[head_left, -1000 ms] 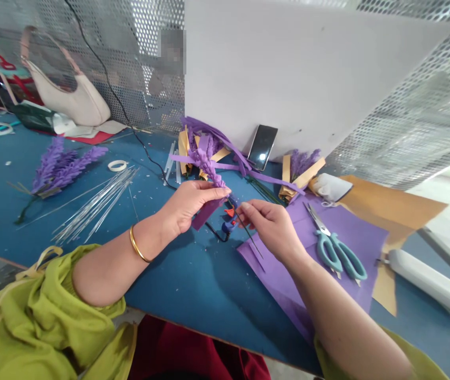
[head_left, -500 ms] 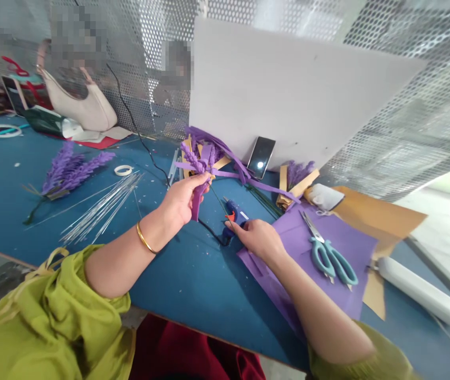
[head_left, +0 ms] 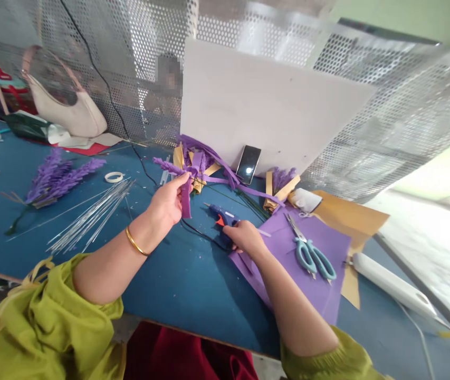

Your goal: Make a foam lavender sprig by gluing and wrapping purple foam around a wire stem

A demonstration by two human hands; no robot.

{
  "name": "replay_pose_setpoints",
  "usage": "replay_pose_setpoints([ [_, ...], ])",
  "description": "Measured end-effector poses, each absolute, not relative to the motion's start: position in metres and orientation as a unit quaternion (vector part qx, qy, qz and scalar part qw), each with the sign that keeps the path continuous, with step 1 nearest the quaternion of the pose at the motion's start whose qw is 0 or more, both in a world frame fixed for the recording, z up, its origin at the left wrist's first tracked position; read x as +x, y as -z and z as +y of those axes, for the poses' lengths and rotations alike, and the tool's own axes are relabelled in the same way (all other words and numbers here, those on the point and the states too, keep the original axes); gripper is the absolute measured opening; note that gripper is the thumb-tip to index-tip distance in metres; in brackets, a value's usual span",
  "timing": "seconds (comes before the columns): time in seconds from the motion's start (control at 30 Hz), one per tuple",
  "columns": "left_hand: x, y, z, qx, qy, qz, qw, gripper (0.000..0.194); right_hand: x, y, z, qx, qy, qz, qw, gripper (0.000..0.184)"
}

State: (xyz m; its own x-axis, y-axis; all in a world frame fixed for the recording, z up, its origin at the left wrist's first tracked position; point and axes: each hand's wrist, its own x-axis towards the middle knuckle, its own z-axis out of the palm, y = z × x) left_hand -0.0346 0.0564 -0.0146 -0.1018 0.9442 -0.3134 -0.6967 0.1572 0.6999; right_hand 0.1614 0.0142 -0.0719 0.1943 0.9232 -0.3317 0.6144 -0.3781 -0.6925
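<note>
My left hand [head_left: 168,205] pinches a purple lavender sprig [head_left: 165,165], its fuzzy tip pointing left and its thin green stem [head_left: 225,193] running out to the right. A purple felt strip [head_left: 186,200] hangs from the same fingers. My right hand [head_left: 248,236] is wrapped round the handle of a blue glue gun [head_left: 221,215] with an orange-red trigger. The gun's nozzle points up and left, toward the left hand but apart from it. Behind the left hand are more purple strips [head_left: 219,153] and a bundle of lavender in tan paper [head_left: 199,186].
Teal scissors [head_left: 312,253] lie on a purple sheet [head_left: 327,295] at the right, beside a white-handled tool [head_left: 391,279]. A phone [head_left: 248,164] leans on the white board [head_left: 264,100]. Wires [head_left: 94,216], a tape roll [head_left: 114,177] and a lavender bunch [head_left: 56,179] lie left.
The sprig in my left hand has turned, its tip now pointing left. My right hand has let go of the stem and closed round the glue gun's handle. The view has shifted right.
</note>
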Motion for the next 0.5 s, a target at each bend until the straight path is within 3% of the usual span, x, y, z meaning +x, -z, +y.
replay_pose_setpoints([
  [0.27,-0.038,0.014,0.056,0.174,-0.626,0.375,0.661,0.013,0.181,0.083,0.015,-0.616,-0.544,-0.357,0.444,0.009],
  [0.5,-0.041,0.017,0.058,0.199,-0.618,0.365,0.667,0.011,0.171,0.074,0.011,-0.498,-0.512,-0.309,0.628,0.035],
])
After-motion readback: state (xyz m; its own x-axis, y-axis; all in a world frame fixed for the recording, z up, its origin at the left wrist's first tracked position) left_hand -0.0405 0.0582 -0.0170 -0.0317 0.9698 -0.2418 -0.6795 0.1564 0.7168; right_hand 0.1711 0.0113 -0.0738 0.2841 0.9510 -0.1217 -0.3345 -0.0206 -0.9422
